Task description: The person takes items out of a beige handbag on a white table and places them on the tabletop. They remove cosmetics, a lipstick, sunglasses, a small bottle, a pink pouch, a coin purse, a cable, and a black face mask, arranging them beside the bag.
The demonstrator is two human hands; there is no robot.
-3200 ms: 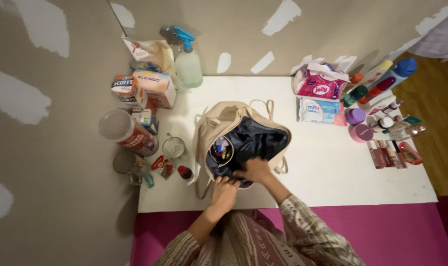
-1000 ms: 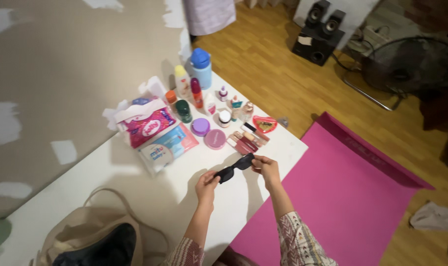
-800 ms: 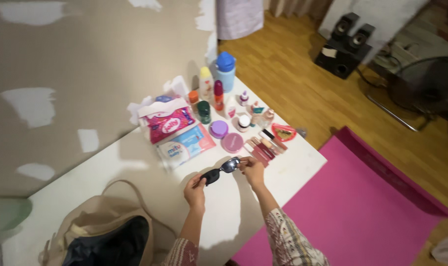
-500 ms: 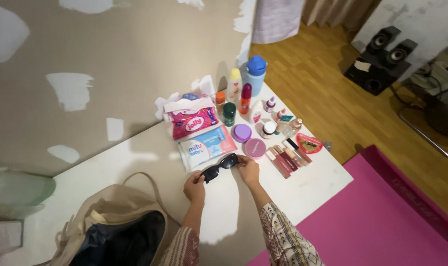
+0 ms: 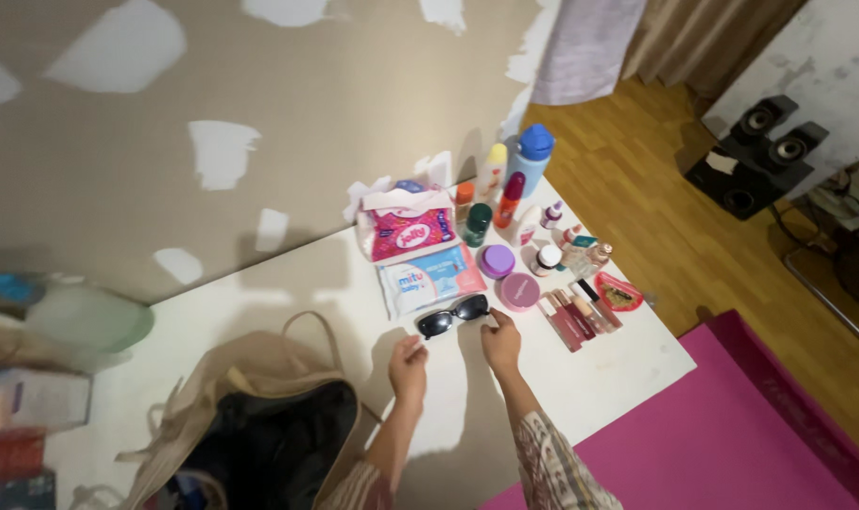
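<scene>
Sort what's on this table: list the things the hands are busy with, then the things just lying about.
In hand:
- black sunglasses lying on the white table
- left hand and right hand, both open beside them, not gripping

Lying about:
- beige bag
- wipes packs
- round purple and pink jars
- lip tubes
- bottles

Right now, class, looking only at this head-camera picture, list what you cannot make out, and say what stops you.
- Inside of the beige bag: its dark lining hides any contents, and the bottom edge cuts it off.
- Boxes at the left edge: blurred and cropped.
- Small cosmetic tubes: too small to tell apart.
- Whether the right hand touches the black sunglasses: too close to judge; the left hand seems apart.
</scene>
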